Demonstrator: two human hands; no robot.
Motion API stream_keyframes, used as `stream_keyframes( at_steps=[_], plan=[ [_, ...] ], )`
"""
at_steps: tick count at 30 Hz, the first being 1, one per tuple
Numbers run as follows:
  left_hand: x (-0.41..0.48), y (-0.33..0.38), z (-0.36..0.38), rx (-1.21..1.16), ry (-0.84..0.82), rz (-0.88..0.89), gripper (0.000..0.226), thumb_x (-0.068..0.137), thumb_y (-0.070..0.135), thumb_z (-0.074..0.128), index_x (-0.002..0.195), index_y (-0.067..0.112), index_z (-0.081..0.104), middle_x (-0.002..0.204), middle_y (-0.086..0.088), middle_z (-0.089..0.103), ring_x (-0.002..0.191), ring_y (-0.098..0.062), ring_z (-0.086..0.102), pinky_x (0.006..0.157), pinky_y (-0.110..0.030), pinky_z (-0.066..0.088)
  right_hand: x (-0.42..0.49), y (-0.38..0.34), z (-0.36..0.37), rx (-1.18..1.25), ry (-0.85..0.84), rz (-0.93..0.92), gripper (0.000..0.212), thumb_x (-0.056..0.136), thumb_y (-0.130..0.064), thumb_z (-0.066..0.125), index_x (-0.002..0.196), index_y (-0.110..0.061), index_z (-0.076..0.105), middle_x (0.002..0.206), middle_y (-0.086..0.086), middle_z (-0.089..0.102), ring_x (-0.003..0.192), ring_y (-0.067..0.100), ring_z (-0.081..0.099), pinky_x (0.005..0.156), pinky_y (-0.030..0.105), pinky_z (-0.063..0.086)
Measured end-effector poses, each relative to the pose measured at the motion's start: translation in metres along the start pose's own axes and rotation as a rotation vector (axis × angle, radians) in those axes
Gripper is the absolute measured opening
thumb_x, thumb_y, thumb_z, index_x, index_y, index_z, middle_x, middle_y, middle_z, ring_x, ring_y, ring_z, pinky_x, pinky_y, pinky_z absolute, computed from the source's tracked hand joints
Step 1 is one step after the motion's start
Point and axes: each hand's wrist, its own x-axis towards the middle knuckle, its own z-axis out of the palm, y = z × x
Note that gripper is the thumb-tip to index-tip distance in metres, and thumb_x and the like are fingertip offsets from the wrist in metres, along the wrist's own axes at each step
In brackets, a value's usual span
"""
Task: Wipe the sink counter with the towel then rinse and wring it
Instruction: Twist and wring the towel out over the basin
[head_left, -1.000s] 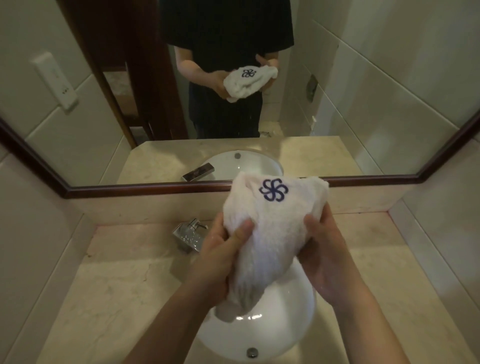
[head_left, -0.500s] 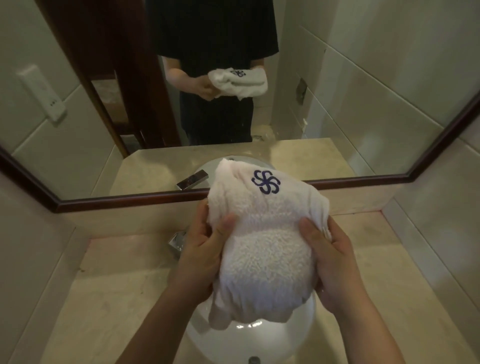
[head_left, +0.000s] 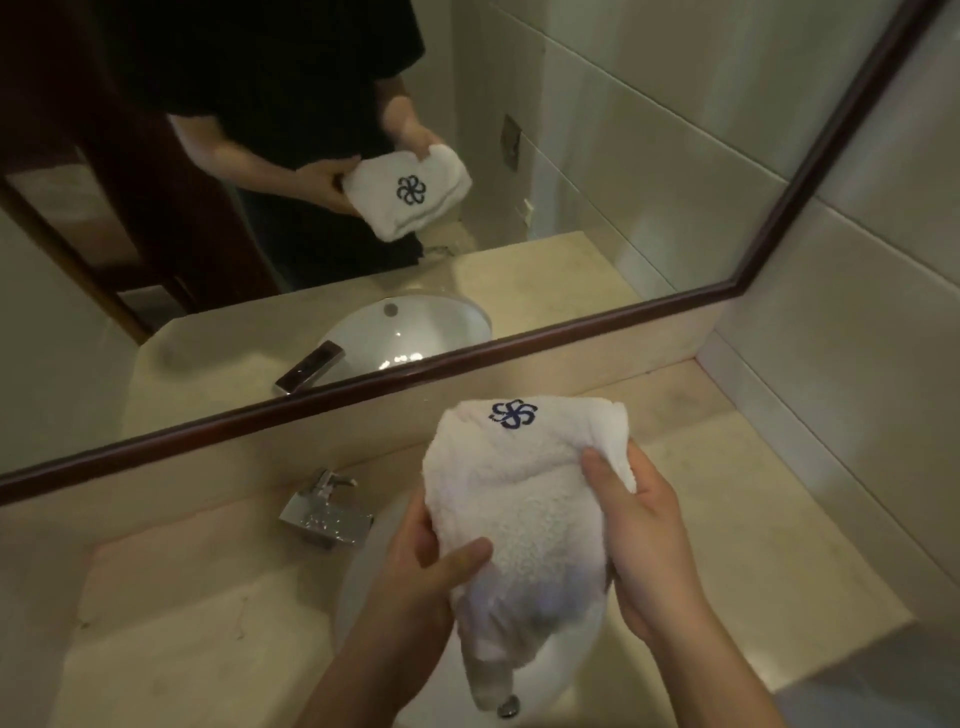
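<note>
To the left of all the fingers, a chrome faucet (head_left: 326, 518) stood on the beige counter (head_left: 171, 623), well apart from the hands. The left hand (head_left: 415, 577) came next. Its fingers were closed on the lower left side of the white towel (head_left: 524, 519), and the thumb (head_left: 457, 558) pressed on the front of the cloth while the other fingers were hidden behind it. The towel was held in the air between the two hands, above the white sink (head_left: 363, 597). Its loose end hung down below the fingers, close to the drain (head_left: 508, 705), but I could not tell if it touched the basin. A dark blue logo (head_left: 513, 413) was on the upper part of the towel, above the fingers of both hands. The right hand (head_left: 644, 551) gripped the right side of the towel, higher than the left hand. Its thumb (head_left: 605, 483) lay on the front of the cloth and a corner of the towel was folded over the other fingers. Behind the hands, the mirror (head_left: 571, 156) showed the same towel held by both hands.
</note>
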Motion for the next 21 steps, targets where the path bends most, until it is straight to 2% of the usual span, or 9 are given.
stream_keyframes(
  at_steps=[3,6,8,9,12,15,16,19,21],
  plan=[
    [0.003,-0.021,0.012,0.034,-0.071,-0.046,0.068,0.084,0.007,0.066,0.145,0.034,0.049,0.137,-0.003,0.068,0.124,-0.025,0.067,0.088,-0.035,0.060,0.001,0.010,-0.014,0.049,0.108,-0.006,0.021,0.105,-0.016,0.059,0.111,-0.024,0.077,0.105,0.003,0.082,0.102,0.023,0.078,0.099,0.054,0.058],
    [0.010,-0.038,0.021,0.337,-0.044,-0.047,0.061,0.085,0.046,0.069,0.139,0.056,0.043,0.139,0.018,0.063,0.126,-0.004,0.062,0.097,-0.029,0.056,-0.002,0.020,-0.035,0.015,0.198,-0.046,0.022,0.104,-0.015,0.059,0.106,-0.026,0.077,0.101,0.001,0.083,0.098,0.022,0.078,0.093,0.048,0.061],
    [0.017,-0.047,0.029,0.541,0.006,-0.035,0.069,0.078,0.068,0.066,0.140,0.062,0.037,0.140,0.021,0.059,0.127,-0.003,0.059,0.103,-0.033,0.052,-0.002,0.023,-0.050,-0.077,0.209,-0.081,0.021,0.105,-0.018,0.059,0.105,-0.029,0.077,0.099,-0.004,0.082,0.096,0.018,0.077,0.089,0.045,0.061],
    [0.020,-0.051,0.034,0.611,0.018,-0.014,0.067,0.081,0.070,0.064,0.141,0.063,0.035,0.139,0.022,0.058,0.126,-0.003,0.059,0.101,-0.030,0.052,0.000,0.024,-0.057,-0.133,0.199,-0.090,0.021,0.105,-0.020,0.059,0.103,-0.031,0.077,0.098,-0.007,0.081,0.094,0.015,0.076,0.087,0.043,0.060],
    [0.032,-0.062,0.052,0.633,-0.018,0.043,0.053,0.098,0.042,0.061,0.144,0.055,0.039,0.136,0.027,0.061,0.121,0.006,0.059,0.089,-0.012,0.052,0.019,0.028,-0.089,-0.289,0.143,-0.078,0.017,0.103,-0.023,0.059,0.096,-0.029,0.073,0.095,-0.014,0.077,0.090,0.007,0.071,0.080,0.034,0.056],
    [0.050,-0.085,0.076,0.648,-0.007,0.057,0.053,0.101,0.024,0.059,0.148,0.044,0.043,0.139,0.025,0.060,0.127,0.005,0.056,0.102,-0.018,0.050,0.045,0.040,-0.133,-0.382,0.155,-0.082,0.013,0.102,-0.028,0.061,0.094,-0.021,0.069,0.089,-0.010,0.074,0.081,0.006,0.067,0.071,0.018,0.049],
    [0.058,-0.095,0.088,0.642,0.004,0.046,0.052,0.102,0.022,0.059,0.146,0.045,0.044,0.137,0.027,0.061,0.126,0.007,0.056,0.101,-0.017,0.050,0.055,0.046,-0.149,-0.408,0.163,-0.088,0.014,0.102,-0.028,0.061,0.092,-0.021,0.067,0.087,-0.011,0.073,0.079,0.003,0.065,0.067,0.015,0.046],
    [0.087,-0.142,0.122,0.629,0.013,-0.019,0.050,0.103,0.020,0.058,0.138,0.053,0.044,0.130,0.040,0.058,0.119,0.020,0.053,0.091,-0.006,0.048,0.089,0.057,-0.197,-0.500,0.115,-0.072,0.016,0.102,-0.026,0.063,0.089,-0.036,0.065,0.086,-0.034,0.070,0.083,-0.013,0.064,0.068,0.005,0.042],
    [0.108,-0.180,0.145,0.650,0.017,-0.048,0.054,0.104,0.021,0.056,0.143,0.053,0.038,0.137,0.042,0.052,0.125,0.021,0.048,0.105,-0.017,0.046,0.115,0.060,-0.231,-0.527,0.072,-0.022,0.015,0.103,-0.027,0.061,0.103,-0.040,0.068,0.092,-0.035,0.072,0.092,-0.010,0.065,0.072,0.001,0.040]
  ],
)
